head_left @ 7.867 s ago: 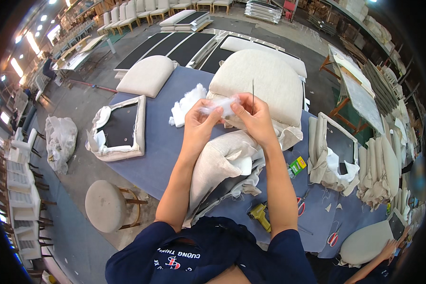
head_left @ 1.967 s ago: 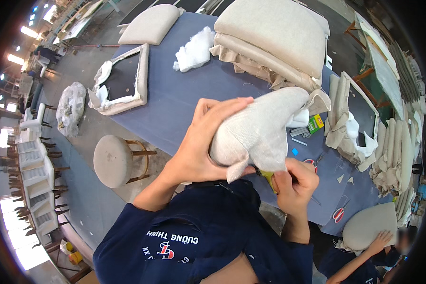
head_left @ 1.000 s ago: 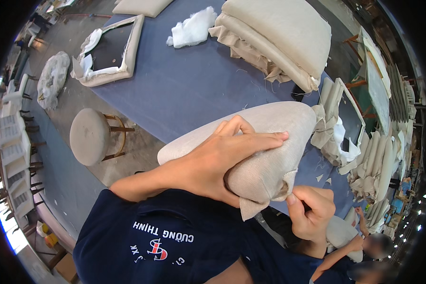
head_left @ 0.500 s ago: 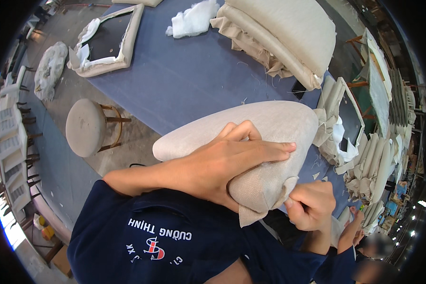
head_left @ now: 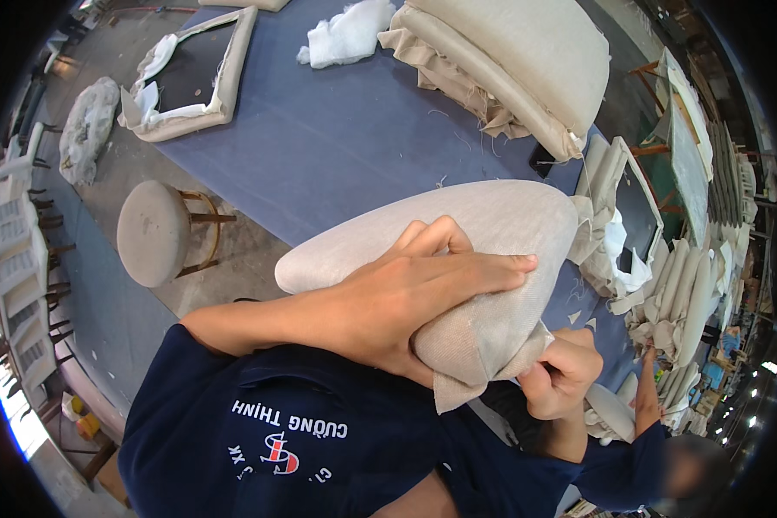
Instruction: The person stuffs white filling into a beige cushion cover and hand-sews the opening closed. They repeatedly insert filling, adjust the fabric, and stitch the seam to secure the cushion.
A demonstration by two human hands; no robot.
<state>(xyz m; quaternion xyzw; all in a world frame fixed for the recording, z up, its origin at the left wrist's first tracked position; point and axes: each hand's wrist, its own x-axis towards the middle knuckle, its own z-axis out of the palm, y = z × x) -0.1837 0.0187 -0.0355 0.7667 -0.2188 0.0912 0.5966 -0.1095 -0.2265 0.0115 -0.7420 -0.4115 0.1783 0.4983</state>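
Note:
A beige upholstered cushion (head_left: 492, 216) with a rounded edge is propped on its side against my body, at the near edge of the blue table. My left hand (head_left: 423, 285) clasps its near corner, index finger stretched along the cover and the other fingers bent. At that corner the cloth forms a folded flap (head_left: 457, 393) hanging loose. My right hand (head_left: 561, 375) is closed, pinching the edge of the corner fabric (head_left: 527, 350) between thumb and bent fingers. The cushion's underside is hidden from view.
A stack of beige upholstered pieces (head_left: 527, 60) and white wadding (head_left: 345, 34) lie on the blue table (head_left: 319, 147). An open-backed padded frame (head_left: 233, 86) rests at the table's left edge. A round stool (head_left: 154, 233) stands left. At lower right, a co-worker's arm (head_left: 646, 397) reaches toward cushions.
My right hand has drawn the corner fabric slightly up, and more of its edge shows. The left hand keeps its hold. The co-worker's arm at lower right has shifted.

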